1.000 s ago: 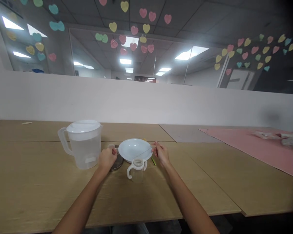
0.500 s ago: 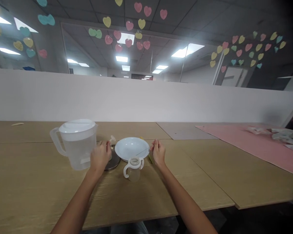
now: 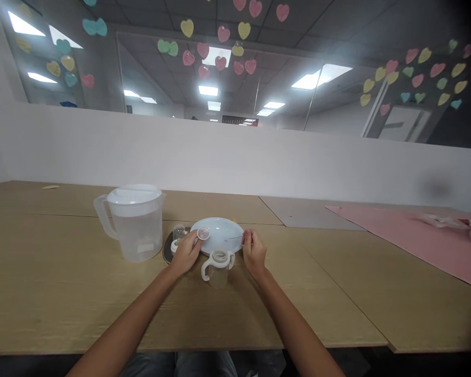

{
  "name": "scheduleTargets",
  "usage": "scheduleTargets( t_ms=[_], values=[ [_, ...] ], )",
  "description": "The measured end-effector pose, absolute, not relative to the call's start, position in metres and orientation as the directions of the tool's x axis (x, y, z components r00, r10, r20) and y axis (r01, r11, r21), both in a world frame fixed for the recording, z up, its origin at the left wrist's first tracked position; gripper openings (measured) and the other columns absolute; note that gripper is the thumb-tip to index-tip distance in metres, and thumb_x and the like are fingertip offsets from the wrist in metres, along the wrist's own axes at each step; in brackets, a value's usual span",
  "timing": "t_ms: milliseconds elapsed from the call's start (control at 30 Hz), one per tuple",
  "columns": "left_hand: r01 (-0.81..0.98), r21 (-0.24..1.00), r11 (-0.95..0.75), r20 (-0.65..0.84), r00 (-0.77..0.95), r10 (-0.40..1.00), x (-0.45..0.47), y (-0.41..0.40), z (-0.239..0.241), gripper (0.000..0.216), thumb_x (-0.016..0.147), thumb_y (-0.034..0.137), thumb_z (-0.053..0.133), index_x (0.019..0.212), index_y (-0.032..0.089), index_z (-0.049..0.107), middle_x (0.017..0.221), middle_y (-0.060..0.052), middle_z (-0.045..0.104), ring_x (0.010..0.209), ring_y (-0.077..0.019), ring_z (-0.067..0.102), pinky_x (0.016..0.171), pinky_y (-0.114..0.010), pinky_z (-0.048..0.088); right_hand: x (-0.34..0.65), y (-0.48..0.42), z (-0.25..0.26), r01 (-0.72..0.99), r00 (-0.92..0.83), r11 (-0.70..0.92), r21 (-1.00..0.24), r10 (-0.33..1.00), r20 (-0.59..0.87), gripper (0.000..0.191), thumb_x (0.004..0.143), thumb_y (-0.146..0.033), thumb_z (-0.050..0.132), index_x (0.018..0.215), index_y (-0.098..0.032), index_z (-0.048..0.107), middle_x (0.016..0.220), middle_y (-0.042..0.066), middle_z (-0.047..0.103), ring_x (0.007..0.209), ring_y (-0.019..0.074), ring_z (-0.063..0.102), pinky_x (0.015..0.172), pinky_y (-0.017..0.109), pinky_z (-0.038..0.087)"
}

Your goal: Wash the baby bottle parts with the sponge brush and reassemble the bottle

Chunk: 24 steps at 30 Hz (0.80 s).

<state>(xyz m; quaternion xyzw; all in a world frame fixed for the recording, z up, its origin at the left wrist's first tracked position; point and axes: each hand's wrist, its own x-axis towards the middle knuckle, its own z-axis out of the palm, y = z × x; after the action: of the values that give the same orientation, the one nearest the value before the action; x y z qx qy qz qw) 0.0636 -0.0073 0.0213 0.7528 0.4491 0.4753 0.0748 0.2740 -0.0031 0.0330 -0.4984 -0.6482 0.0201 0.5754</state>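
My left hand (image 3: pixel 186 254) pinches a baby bottle nipple (image 3: pixel 203 233), its round translucent base facing me over the left side of a white bowl (image 3: pixel 222 226). My right hand (image 3: pixel 254 251), fingers closed, grips a thin rod (image 3: pixel 234 238) that points left above the bowl; its kind is too fine to make out. In front of the bowl stands an open clear baby bottle (image 3: pixel 219 275) with white handles. Behind my left hand, a clear dome cap (image 3: pixel 178 231) and a white ring (image 3: pixel 175 246) rest on a dark round metal tray (image 3: pixel 167 251), partly hidden.
A lidded translucent pitcher (image 3: pixel 139 225) of water stands left of the tray. At the right lies a pink sheet (image 3: pixel 396 230) with crumpled plastic packaging (image 3: pixel 443 221) on it. A white wall (image 3: pixel 220 157) rises behind the wooden table (image 3: pixel 317 298).
My left hand has moved right from beside the pitcher to the bowl's edge, bringing the nipple into sight. My right hand stays by the bowl with the rod. The camera view has shifted slightly.
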Motion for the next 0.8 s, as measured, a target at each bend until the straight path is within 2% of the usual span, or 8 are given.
scheduleTargets(
  t_ms=[133,267,333,433,500,567,667,800],
  values=[
    [0.635,0.533,-0.559,0.604,0.177,0.777,0.066,-0.004,0.013,0.034,0.092,0.037,0.03,0.085,0.018,0.056,0.081,-0.006,0.064,0.075,-0.0191,0.058,0.072,-0.031,0.045,0.273,-0.005,0.03,0.608,0.175,0.549,-0.573,0.611,0.772,0.043,0.093,-0.045,0.023,0.066,-0.021,0.046,0.059,0.0,0.054,0.053,0.0113,0.048,0.058,0.024,0.04],
    [0.651,0.496,-0.574,0.611,0.208,0.764,0.066,0.0,0.005,0.033,0.093,0.034,0.028,0.089,0.018,0.057,0.09,-0.009,0.065,0.084,-0.0207,0.059,0.077,-0.033,0.046,0.273,-0.009,0.026,0.61,0.225,0.622,-0.491,0.459,0.86,0.042,0.094,-0.043,0.024,0.067,-0.022,0.048,0.057,0.0,0.054,0.052,0.0119,0.05,0.057,0.025,0.042],
    [0.658,0.473,-0.586,0.628,0.214,0.748,0.067,0.002,0.0,0.032,0.092,0.031,0.029,0.094,0.018,0.058,0.096,-0.009,0.065,0.091,-0.0214,0.059,0.082,-0.034,0.045,0.272,-0.013,0.025,0.589,0.187,0.713,-0.38,0.337,0.923,0.037,0.094,-0.038,0.026,0.07,-0.022,0.05,0.057,0.0,0.054,0.052,0.0119,0.052,0.055,0.025,0.043],
    [0.668,0.464,-0.582,0.647,0.194,0.738,0.068,0.004,-0.005,0.031,0.092,0.029,0.031,0.097,0.019,0.059,0.1,-0.009,0.066,0.095,-0.0211,0.059,0.086,-0.034,0.045,0.267,-0.02,0.027,0.471,0.022,0.876,-0.1,0.102,0.995,0.027,0.094,-0.029,0.03,0.081,-0.022,0.052,0.062,0.001,0.058,0.054,0.0124,0.055,0.055,0.025,0.045],
    [0.674,0.473,-0.568,0.659,0.157,0.736,0.069,0.005,-0.007,0.031,0.092,0.03,0.031,0.097,0.019,0.059,0.099,-0.009,0.066,0.095,-0.0207,0.06,0.086,-0.033,0.046,0.262,-0.025,0.029,0.379,-0.103,0.923,0.069,-0.031,0.994,0.02,0.093,-0.026,0.033,0.093,-0.023,0.053,0.071,0.003,0.063,0.06,0.0136,0.058,0.057,0.027,0.048],
    [0.675,0.482,-0.559,0.667,0.132,0.734,0.07,0.004,-0.007,0.031,0.092,0.031,0.031,0.094,0.018,0.06,0.096,-0.009,0.067,0.093,-0.0204,0.06,0.084,-0.033,0.046,0.257,-0.029,0.032,0.336,-0.19,0.927,0.167,-0.107,0.976,0.021,0.092,-0.023,0.034,0.103,-0.022,0.051,0.082,0.006,0.066,0.069,0.0156,0.061,0.061,0.03,0.05],
    [0.676,0.488,-0.552,0.66,0.129,0.741,0.071,0.004,-0.006,0.031,0.092,0.033,0.032,0.091,0.018,0.06,0.094,-0.008,0.067,0.089,-0.0202,0.06,0.081,-0.032,0.046,0.25,-0.031,0.034,0.317,-0.264,0.926,0.203,-0.119,0.957,0.025,0.092,-0.018,0.032,0.11,-0.02,0.049,0.09,0.01,0.067,0.079,0.0174,0.063,0.066,0.033,0.051],
    [0.684,0.473,-0.555,0.668,0.133,0.732,0.072,0.003,-0.008,0.031,0.092,0.034,0.032,0.092,0.018,0.059,0.094,-0.009,0.067,0.088,-0.0205,0.06,0.079,-0.033,0.046,0.25,-0.03,0.037,0.303,-0.191,0.944,0.129,-0.073,0.979,0.021,0.092,-0.018,0.032,0.102,-0.019,0.051,0.08,0.007,0.064,0.068,0.0152,0.059,0.06,0.03,0.049]
  ],
)
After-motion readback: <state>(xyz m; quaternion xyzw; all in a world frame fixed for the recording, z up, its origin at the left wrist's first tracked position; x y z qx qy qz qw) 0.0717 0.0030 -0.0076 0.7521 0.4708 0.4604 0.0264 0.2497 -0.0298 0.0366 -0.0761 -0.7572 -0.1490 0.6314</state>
